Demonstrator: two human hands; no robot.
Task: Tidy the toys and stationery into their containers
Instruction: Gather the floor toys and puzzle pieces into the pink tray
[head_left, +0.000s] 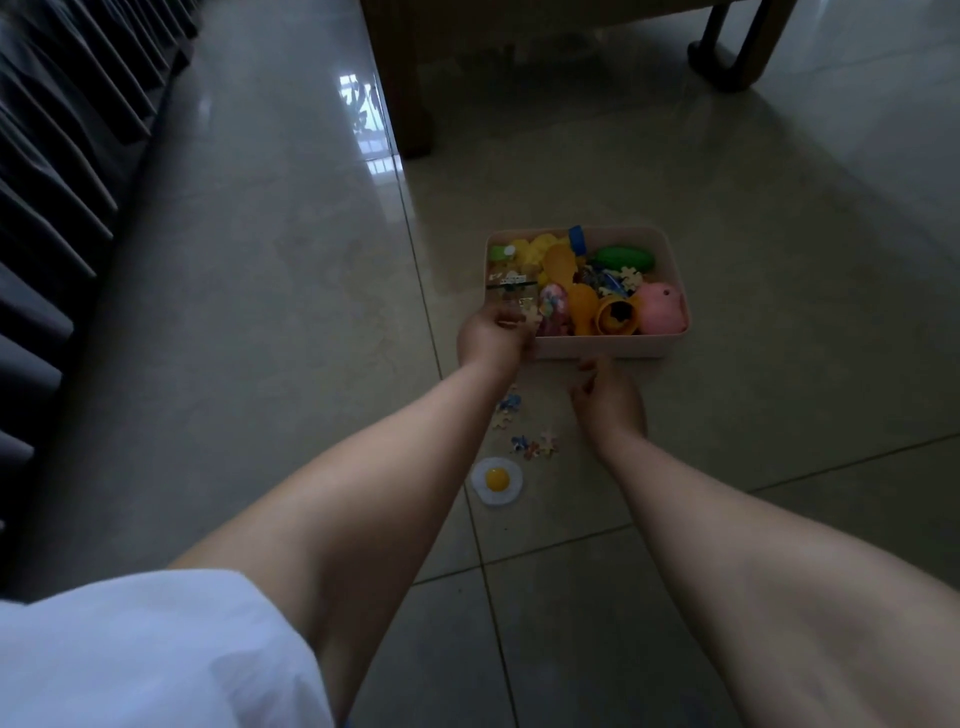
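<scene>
A pale pink box (602, 347) stands on the tiled floor, full of toys: a pink round toy (662, 306), a green one (626, 258), orange and yellow pieces. My left hand (493, 338) is at the box's near left corner, fingers closed on puzzle pieces (531, 312) over the rim. My right hand (608, 400) hovers low over the floor just in front of the box, fingers curled downward; whether it grips anything I cannot tell. Loose puzzle pieces (530, 439) lie between my wrists. A toy fried egg (497, 480) lies nearer to me.
A dark sofa (62, 182) runs along the left. A wooden furniture panel (410, 104) and a curved wooden leg (727, 57) stand beyond the box. Glossy floor tiles (260, 312) surround everything.
</scene>
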